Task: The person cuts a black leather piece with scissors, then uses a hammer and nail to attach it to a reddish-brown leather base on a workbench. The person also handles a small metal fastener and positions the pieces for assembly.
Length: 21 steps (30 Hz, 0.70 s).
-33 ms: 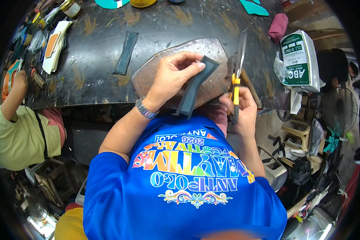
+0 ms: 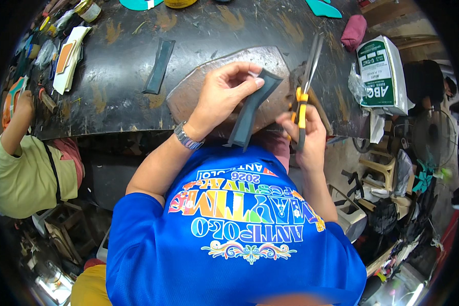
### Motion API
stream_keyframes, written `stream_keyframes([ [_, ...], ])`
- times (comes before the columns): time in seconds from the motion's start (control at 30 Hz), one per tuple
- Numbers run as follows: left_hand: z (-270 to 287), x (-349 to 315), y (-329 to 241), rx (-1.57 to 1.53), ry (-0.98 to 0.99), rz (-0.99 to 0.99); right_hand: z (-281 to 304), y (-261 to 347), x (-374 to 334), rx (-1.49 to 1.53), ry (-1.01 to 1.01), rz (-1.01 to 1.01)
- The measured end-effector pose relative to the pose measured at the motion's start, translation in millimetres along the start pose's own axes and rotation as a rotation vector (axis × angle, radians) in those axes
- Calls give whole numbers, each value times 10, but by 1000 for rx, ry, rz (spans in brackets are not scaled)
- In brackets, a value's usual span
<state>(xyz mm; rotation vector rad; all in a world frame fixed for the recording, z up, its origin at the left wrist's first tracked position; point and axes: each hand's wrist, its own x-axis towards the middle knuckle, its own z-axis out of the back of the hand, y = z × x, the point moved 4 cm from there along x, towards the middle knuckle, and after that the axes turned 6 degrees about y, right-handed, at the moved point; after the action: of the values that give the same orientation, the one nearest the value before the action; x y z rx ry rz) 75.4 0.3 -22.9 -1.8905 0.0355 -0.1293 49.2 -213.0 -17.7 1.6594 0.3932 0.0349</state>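
Observation:
Between thumb and fingers, my left hand (image 2: 229,92) pinches the upper end of a dark green strip (image 2: 255,109) with flared ends. The strip hangs slanting toward me over a worn brown slab (image 2: 199,89) on the table. To its right, my right hand (image 2: 311,130) grips scissors (image 2: 302,109) by their yellow and black handles. Their long metal blades point away from me and stand slightly apart, clear of the strip. A second dark green strip (image 2: 159,66) of like shape lies on the table to the left of the slab.
The dark table (image 2: 122,97) bears a stack of pale sheets (image 2: 70,60) at left, a teal piece (image 2: 324,8) at the far right and a pink bundle (image 2: 353,33). A green and white package (image 2: 382,76) stands at right. Another person's hand (image 2: 25,102) holds orange-handled scissors at far left.
The scissors in my right hand have swung from nearly closed to slightly parted blades, their handles spreading. My left hand and the strip have shifted very little.

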Motion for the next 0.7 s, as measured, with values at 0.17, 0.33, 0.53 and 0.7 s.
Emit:
stream_keyframes([
  [0.17, -235, -42, 37, -96, 60, 37, -308, 56, 148, 332, 129, -38],
  [0.33, -217, -191, -274, 390, 59, -397, -200, -41, 213, 583, 35, -194],
  [0.53, -392, -275, -446, 759, 446, -738, -285, -174, 128, 922, 129, -285],
  [0.7, -414, -197, -462, 647, 527, -654, -266, -192, 61, 904, 102, -241],
])
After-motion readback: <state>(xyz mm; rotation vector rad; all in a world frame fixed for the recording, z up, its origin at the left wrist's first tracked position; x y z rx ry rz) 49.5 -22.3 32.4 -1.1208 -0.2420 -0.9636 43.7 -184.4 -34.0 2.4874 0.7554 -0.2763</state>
